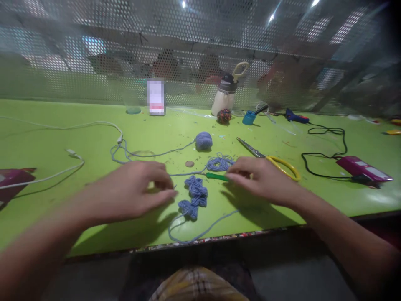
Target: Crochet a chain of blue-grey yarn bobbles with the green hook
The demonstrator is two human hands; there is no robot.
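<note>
A small piece of blue-purple crochet work (pixel 194 195) lies bunched on the green table, a loose yarn tail curling from it toward the front edge. Just left of it hovers my left hand (pixel 138 190), fingers curved and thumb apart, with nothing visible held. My right hand (pixel 253 177) has its thumb and fingers closed at the right end of a green crochet hook (pixel 216 176), which lies low over the table. Behind the hook sits a loose tangle of the same yarn (pixel 220 162). Farther back is the yarn ball (pixel 204 141), its strand running left.
Yellow-handled scissors (pixel 283 166) lie beyond my right hand. A coin-like disc (pixel 189 164) is near the middle. White cables (pixel 94 123) cross the left; a purple box (pixel 365 169) with black cord is right. A bottle (pixel 224 98) and phone (pixel 156 98) stand by the mesh.
</note>
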